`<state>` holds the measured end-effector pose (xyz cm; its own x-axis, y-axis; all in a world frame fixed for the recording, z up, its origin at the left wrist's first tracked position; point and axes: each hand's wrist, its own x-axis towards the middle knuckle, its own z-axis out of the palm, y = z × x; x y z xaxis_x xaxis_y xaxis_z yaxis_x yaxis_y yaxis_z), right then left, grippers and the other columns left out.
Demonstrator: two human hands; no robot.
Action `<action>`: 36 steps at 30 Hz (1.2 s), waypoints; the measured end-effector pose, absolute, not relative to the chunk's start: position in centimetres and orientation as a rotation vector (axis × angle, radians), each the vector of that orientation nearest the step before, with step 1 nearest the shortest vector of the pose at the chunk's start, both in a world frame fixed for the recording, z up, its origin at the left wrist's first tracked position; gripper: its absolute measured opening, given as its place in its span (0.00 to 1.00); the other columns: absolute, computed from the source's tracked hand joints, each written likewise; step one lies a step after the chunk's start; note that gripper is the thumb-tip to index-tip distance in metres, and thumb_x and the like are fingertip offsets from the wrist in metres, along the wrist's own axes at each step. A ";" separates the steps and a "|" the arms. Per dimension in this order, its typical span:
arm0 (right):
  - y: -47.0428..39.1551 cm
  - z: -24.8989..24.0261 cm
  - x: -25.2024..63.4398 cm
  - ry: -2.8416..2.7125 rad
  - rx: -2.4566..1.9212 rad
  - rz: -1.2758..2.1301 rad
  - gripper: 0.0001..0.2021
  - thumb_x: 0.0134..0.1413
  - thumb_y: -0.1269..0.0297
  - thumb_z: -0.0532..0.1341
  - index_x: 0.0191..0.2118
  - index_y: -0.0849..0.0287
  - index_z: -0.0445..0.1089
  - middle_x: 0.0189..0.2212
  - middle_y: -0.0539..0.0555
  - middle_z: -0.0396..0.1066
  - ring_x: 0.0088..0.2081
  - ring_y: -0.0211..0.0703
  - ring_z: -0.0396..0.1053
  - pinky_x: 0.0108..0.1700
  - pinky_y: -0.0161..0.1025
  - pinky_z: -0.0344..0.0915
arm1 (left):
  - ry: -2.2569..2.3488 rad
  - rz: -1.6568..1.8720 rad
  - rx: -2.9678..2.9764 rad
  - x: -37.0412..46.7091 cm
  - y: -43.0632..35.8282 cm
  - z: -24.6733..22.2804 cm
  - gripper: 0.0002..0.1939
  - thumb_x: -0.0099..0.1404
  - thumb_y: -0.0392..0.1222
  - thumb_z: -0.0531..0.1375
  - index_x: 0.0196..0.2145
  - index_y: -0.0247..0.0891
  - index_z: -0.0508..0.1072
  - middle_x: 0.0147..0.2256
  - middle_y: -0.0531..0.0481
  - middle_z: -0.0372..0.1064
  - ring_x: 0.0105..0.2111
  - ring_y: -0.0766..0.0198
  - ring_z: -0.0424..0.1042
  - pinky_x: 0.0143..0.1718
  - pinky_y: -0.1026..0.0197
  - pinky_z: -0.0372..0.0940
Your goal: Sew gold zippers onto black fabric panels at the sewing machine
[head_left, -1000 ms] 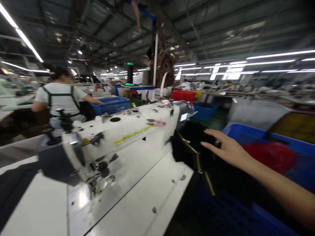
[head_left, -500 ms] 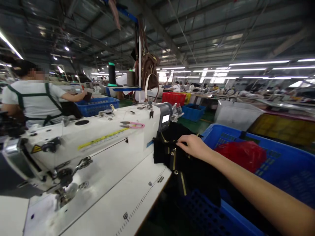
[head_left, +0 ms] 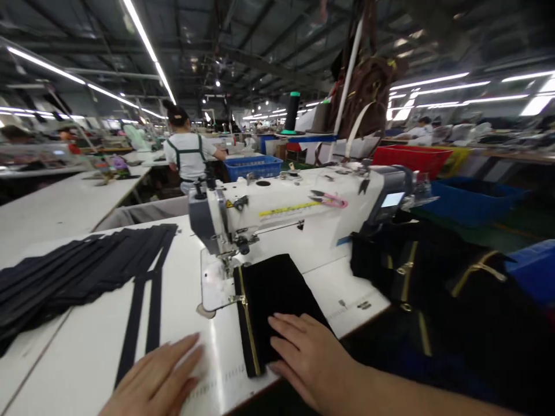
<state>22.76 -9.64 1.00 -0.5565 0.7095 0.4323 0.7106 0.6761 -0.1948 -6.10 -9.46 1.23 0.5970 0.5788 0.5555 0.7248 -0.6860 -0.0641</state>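
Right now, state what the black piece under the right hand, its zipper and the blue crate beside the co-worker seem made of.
Black piece: probably fabric; matte, no highlights. Zipper: perhaps metal, gold-toned; its pull glints. Blue crate: likely plastic, gloss unclear; evenly coloured walls.

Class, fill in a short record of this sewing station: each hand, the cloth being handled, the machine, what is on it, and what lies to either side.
Left hand: fingers extended over the white table; blurred, contact unclear
Right hand: fingers resting on the black cloth
Cloth: flat on the table, gold zipper along its left edge
Sewing machine: white, behind the cloth
On machine: pink-handled snips, yellow measuring strip
Left side: overlapping dark strips
Right side: heaped black pieces with gold zippers
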 end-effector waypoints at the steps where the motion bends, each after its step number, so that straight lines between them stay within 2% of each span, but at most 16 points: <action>1: -9.6 1.0 22.4 -2.445 -1.112 0.055 0.10 0.54 0.66 0.58 0.42 0.61 0.70 0.48 0.58 0.68 0.48 0.50 0.65 0.49 0.46 0.63 | -1.060 -0.619 -2.600 -5.7 -9.8 1.7 0.16 0.65 0.47 0.51 0.50 0.46 0.66 0.46 0.50 0.69 0.42 0.59 0.70 0.41 0.61 0.68; 4: -9.3 1.7 22.2 -2.495 -1.168 0.192 0.13 0.49 0.71 0.61 0.43 0.62 0.70 0.47 0.59 0.67 0.47 0.49 0.65 0.49 0.46 0.63 | -1.152 -0.602 -2.687 -3.5 -10.0 2.6 0.14 0.66 0.37 0.48 0.46 0.43 0.68 0.43 0.48 0.71 0.40 0.60 0.71 0.40 0.60 0.68; 8: -9.7 2.3 21.0 -2.550 -1.105 0.101 0.04 0.46 0.77 0.59 0.29 0.63 0.70 0.37 0.61 0.69 0.40 0.49 0.66 0.43 0.44 0.66 | -1.297 -0.755 -2.781 -0.4 -9.4 3.3 0.11 0.64 0.33 0.51 0.40 0.41 0.69 0.37 0.48 0.70 0.36 0.61 0.69 0.37 0.59 0.66; 12: -8.2 3.1 19.5 -2.563 -1.116 0.234 0.04 0.51 0.76 0.57 0.30 0.64 0.69 0.31 0.57 0.68 0.34 0.44 0.65 0.36 0.39 0.65 | -1.568 -0.568 -2.793 1.9 -7.9 3.9 0.05 0.62 0.34 0.55 0.35 0.39 0.70 0.34 0.48 0.67 0.35 0.58 0.67 0.38 0.55 0.63; 13: -7.2 3.4 19.5 -2.572 -1.115 0.281 0.05 0.52 0.76 0.57 0.31 0.63 0.69 0.31 0.56 0.67 0.34 0.42 0.64 0.36 0.38 0.64 | -1.630 -0.484 -2.787 2.3 -7.5 4.0 0.03 0.61 0.36 0.57 0.34 0.38 0.69 0.34 0.48 0.67 0.35 0.57 0.67 0.38 0.54 0.62; 15: -4.5 3.9 20.0 -2.608 -1.107 0.274 0.06 0.52 0.77 0.57 0.35 0.62 0.69 0.35 0.55 0.67 0.39 0.43 0.63 0.41 0.40 0.61 | -1.700 -0.347 -2.779 2.8 -6.8 4.2 0.05 0.58 0.40 0.60 0.33 0.37 0.69 0.34 0.47 0.66 0.36 0.56 0.66 0.38 0.53 0.61; 19: -0.3 3.9 21.5 -2.720 -1.042 0.335 0.05 0.48 0.70 0.65 0.34 0.58 0.70 0.34 0.51 0.67 0.40 0.44 0.62 0.44 0.43 0.55 | -1.751 -0.224 -2.803 2.7 -6.1 4.4 0.07 0.56 0.40 0.62 0.33 0.38 0.69 0.36 0.48 0.65 0.38 0.55 0.65 0.39 0.54 0.59; 24: -0.5 2.5 22.0 -2.675 -0.936 0.341 0.02 0.51 0.69 0.63 0.29 0.59 0.69 0.29 0.49 0.67 0.37 0.40 0.62 0.42 0.40 0.53 | -1.745 -0.270 -2.855 2.4 -6.0 4.2 0.05 0.57 0.38 0.62 0.33 0.39 0.69 0.36 0.49 0.65 0.38 0.57 0.65 0.40 0.55 0.58; 29: -2.7 2.3 22.0 -2.634 -0.914 0.288 0.02 0.53 0.69 0.61 0.33 0.61 0.67 0.34 0.51 0.67 0.38 0.41 0.62 0.41 0.40 0.54 | -1.668 -0.398 -2.939 2.4 -5.7 4.5 0.03 0.59 0.32 0.58 0.29 0.38 0.68 0.33 0.52 0.66 0.37 0.60 0.65 0.38 0.58 0.58; 33: -4.5 4.1 22.3 -2.521 -1.052 0.498 0.05 0.49 0.71 0.64 0.29 0.60 0.65 0.29 0.50 0.66 0.35 0.40 0.63 0.39 0.38 0.57 | -1.774 -0.436 -3.012 1.8 -5.7 6.1 0.04 0.60 0.31 0.56 0.28 0.37 0.68 0.28 0.54 0.67 0.31 0.63 0.66 0.34 0.62 0.60; 36: -4.9 6.4 22.8 -2.494 -1.031 0.714 0.04 0.53 0.72 0.59 0.29 0.60 0.64 0.28 0.49 0.66 0.33 0.38 0.64 0.36 0.34 0.59 | -1.828 -0.462 -3.143 1.5 -5.4 8.1 0.05 0.60 0.33 0.56 0.27 0.38 0.68 0.25 0.56 0.68 0.28 0.65 0.67 0.31 0.65 0.60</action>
